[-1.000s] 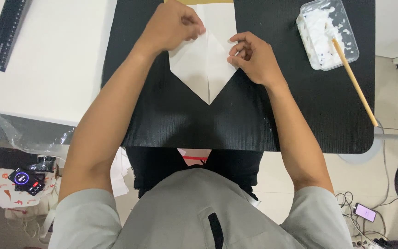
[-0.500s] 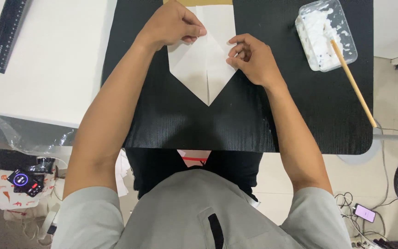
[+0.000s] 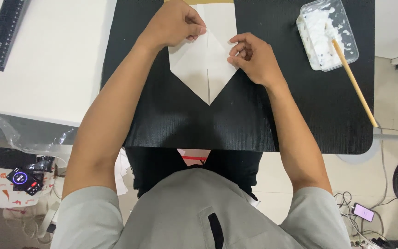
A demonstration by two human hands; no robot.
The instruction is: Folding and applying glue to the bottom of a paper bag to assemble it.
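On the black mat [image 3: 171,124], both hands' fingers pinch white folded paper [image 3: 203,69]; clear tub [image 3: 328,34] far right.

Matt white folded paper [image 3: 204,64] is lying on a black wood-grain mat [image 3: 272,115] (faintly textured); clear glossy plastic tub [image 3: 328,34] is holding a wooden stick [image 3: 353,80].

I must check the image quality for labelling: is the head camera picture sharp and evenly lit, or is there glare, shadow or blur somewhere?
Head view: sharp on the white folded paper and both hands, left hand, right hand; light is soft and even, with faint shadows on the black wood-grain board; no glare on it; the clear plastic tub shows only mild shine.
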